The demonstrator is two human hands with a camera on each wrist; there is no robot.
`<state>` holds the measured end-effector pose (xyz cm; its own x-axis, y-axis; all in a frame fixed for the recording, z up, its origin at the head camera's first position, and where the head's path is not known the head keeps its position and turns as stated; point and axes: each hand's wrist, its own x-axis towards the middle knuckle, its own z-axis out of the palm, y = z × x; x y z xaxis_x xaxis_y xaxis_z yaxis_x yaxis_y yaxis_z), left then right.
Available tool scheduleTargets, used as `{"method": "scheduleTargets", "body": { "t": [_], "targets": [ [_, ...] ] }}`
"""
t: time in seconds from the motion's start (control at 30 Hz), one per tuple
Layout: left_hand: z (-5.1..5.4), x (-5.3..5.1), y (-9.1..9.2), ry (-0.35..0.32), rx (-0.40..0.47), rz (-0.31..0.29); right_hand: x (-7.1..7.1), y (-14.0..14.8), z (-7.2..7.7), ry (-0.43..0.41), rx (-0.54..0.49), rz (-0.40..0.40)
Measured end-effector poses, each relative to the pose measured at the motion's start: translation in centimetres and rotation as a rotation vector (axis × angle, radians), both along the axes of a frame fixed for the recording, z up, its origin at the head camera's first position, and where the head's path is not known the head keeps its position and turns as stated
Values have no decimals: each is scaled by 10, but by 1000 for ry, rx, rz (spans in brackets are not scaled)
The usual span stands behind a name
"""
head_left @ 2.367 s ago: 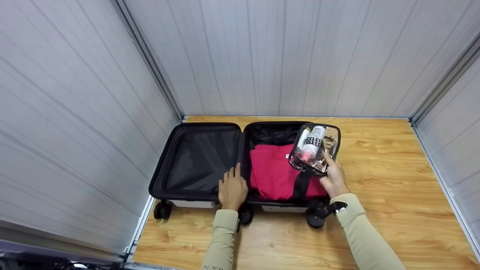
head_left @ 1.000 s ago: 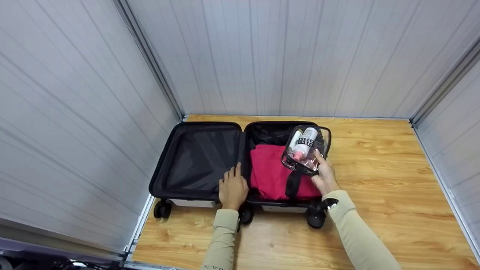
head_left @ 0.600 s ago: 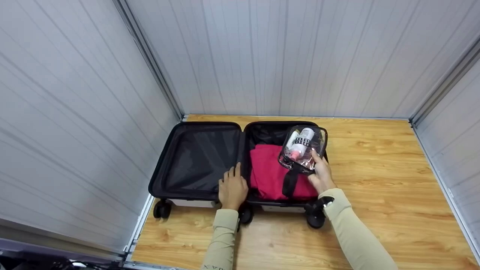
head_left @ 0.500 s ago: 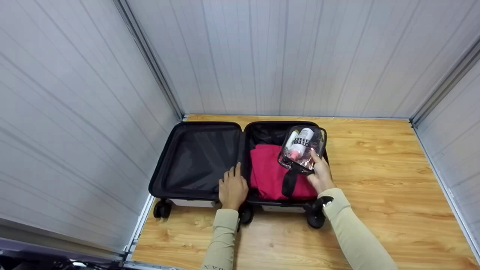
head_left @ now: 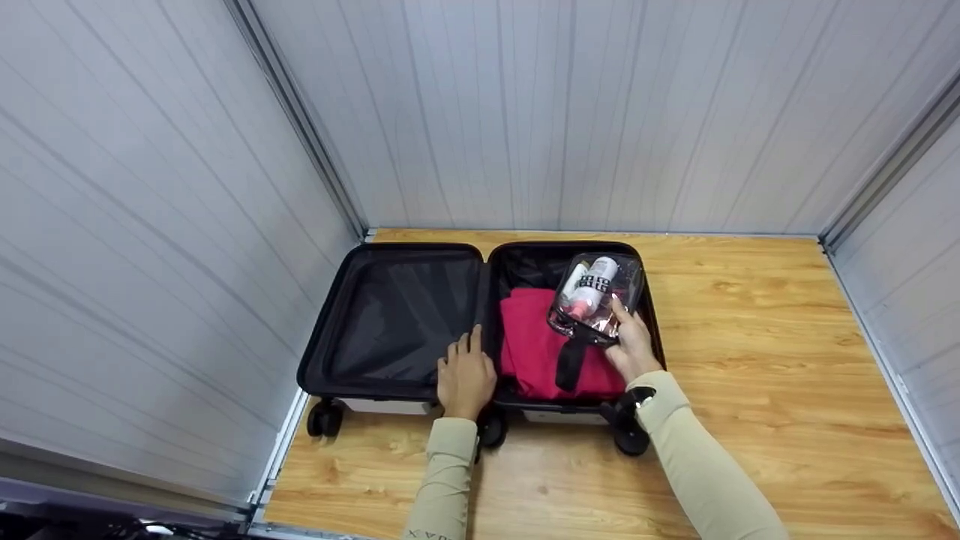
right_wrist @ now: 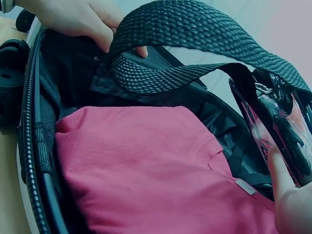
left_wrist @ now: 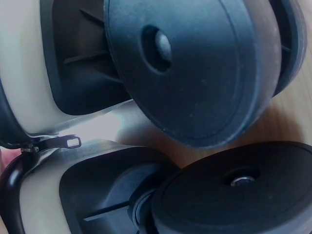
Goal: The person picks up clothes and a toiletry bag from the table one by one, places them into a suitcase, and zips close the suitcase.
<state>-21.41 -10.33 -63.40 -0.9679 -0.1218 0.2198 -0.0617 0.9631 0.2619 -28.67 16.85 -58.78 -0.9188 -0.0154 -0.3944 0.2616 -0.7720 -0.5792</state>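
Note:
An open suitcase (head_left: 397, 322) lies flat on the floor, both shells facing up. Folded red clothing (right_wrist: 141, 165) fills the near part of its right shell. My right hand (head_left: 632, 341) grips a clear toiletry bag (head_left: 630, 274) by its near right side, thumb on top. Through the plastic show a white bottle with a pink cap (head_left: 596, 283) and a slimmer white bottle (head_left: 574, 276). The bag's black strap handle (right_wrist: 185, 29) hangs towards me above the clothing. My left hand (head_left: 466, 379) rests on the suitcase's middle edge, fingers extended forward.
Black wheels (left_wrist: 195, 68) stick out from the suitcase's near side, below my left hand. A zipper pull (left_wrist: 61, 142) hangs between the shells. Pale panel walls (head_left: 525, 112) stand behind and to both sides. Wooden floor (head_left: 780, 360) extends on the right.
My right hand has carried the toiletry bag leftward, from over the suitcase's right edge to above the clothing in the right shell. My left hand has stayed in place.

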Motion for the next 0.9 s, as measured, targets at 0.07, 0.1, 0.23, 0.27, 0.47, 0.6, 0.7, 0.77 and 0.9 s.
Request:
{"method": "scheduleTargets", "body": {
  "t": [0.07, 0.1, 0.23, 0.27, 0.47, 0.6, 0.7, 0.77, 0.9],
  "targets": [
    [0, 0, 0, 4, 1, 0, -1, -2, -1, -3, -2, 1],
    [0, 0, 0, 6, 2, 0, -1, -3, -1, -2, -1, 6],
    [-1, -1, -1, 12, 6, 1, -2, -6, -4, 7, -1, 24],
    [-1, -1, -1, 11, 7, 2, -2, -7, -5, 7, 2, 28],
    [-2, -2, -1, 24, 11, 4, -3, -12, -12, 6, 30, 21],
    [-3, -2, -1, 27, 9, 6, -5, -13, -17, -3, 23, 21],
    [-3, -2, -1, 14, 0, 6, -6, -12, -21, -27, 15, 23],
    [-4, -1, -1, 11, -4, 5, -7, -10, -23, -43, 13, 29],
    [-4, -1, -2, 18, -4, 4, -8, -7, -25, -69, -12, 51]
  ]
}}
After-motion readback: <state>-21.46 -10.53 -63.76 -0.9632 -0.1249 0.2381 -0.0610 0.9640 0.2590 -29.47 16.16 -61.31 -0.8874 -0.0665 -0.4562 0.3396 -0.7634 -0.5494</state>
